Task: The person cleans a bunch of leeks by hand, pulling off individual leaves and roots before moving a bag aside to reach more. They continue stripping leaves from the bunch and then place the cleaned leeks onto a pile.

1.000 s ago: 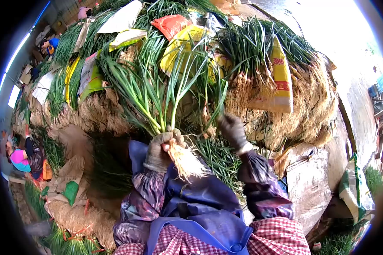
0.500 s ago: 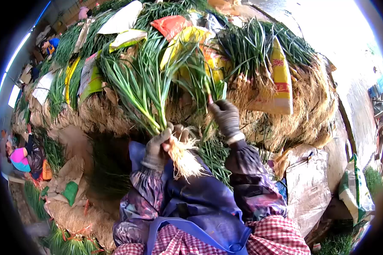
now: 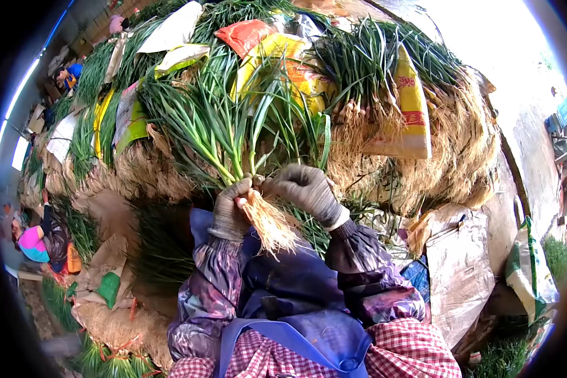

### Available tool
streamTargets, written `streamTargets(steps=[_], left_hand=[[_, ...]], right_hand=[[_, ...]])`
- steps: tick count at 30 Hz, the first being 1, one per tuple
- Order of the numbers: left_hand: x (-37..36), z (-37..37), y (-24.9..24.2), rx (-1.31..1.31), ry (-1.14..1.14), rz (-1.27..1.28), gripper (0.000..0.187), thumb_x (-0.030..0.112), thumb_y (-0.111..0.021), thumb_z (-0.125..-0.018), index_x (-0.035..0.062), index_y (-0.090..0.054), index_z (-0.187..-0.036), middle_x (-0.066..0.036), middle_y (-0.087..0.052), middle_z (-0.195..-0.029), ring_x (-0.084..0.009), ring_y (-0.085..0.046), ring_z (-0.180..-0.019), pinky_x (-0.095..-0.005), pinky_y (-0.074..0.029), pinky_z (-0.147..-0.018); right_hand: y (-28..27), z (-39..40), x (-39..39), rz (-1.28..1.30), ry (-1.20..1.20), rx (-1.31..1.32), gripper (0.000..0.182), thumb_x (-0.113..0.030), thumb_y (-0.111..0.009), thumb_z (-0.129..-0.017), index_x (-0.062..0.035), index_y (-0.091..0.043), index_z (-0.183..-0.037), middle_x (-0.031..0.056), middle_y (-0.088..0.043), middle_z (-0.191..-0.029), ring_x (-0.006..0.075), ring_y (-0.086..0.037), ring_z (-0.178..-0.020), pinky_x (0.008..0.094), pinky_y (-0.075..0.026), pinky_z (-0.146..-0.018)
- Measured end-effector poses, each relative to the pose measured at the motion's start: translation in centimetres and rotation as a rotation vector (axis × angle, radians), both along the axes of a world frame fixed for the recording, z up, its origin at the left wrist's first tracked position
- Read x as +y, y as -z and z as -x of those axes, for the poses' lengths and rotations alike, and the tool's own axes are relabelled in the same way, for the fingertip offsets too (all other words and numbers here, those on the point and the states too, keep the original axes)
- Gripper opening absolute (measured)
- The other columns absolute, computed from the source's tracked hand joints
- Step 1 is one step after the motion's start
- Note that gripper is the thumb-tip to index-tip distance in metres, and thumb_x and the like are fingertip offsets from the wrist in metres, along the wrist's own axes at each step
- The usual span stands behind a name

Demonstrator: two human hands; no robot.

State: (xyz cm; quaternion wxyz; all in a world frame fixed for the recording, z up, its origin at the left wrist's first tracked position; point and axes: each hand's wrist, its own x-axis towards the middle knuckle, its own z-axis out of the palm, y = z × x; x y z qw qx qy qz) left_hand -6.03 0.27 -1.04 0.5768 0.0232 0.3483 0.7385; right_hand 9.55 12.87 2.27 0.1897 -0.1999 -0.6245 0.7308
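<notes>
A bunch of green stalks (image 3: pixel 234 151) with pale hanging roots (image 3: pixel 269 223) is gripped in my gloved left hand (image 3: pixel 230 208), near the middle of the view. The leaves fan upward over the heap, and the roots hang over my blue apron. My gloved right hand (image 3: pixel 302 192) is at the bunch's right side, close to my left fingertips. Its fingers are bent together near the stalk bases; what they hold, if anything, is hidden.
A long heap of plants with brown roots (image 3: pixel 460 151) stretches across in front. Yellow packaging (image 3: pixel 412 110), a red bag (image 3: pixel 244 36) and white sheets (image 3: pixel 170 28) lie on it. A person (image 3: pixel 34 242) is at the left; a white-green sack (image 3: pixel 529 271) stands right.
My right hand has moved left and slightly down, from a separate stalk beside the heap to the bunch. My left hand still grips the bunch.
</notes>
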Motion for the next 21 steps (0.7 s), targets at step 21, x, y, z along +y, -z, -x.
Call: streamTargets(steps=[21], left_hand=[[0.0, -2.1, 2.8, 0.220, -0.151, 0.280, 0.014, 0.007, -0.071, -0.076, 0.0002, -0.062, -0.084, -0.004, -0.058, -0.062, -0.0143, -0.056, -0.053, -0.0254, -0.050, -0.053]], right_hand=[[0.5, -1.2, 2.4, 0.146, -0.022, 0.015, 0.027, -0.030, -0.063, -0.091, -0.0047, -0.066, -0.098, 0.0053, -0.066, -0.081, 0.0096, -0.058, -0.067, 0.0222, -0.044, -0.055]])
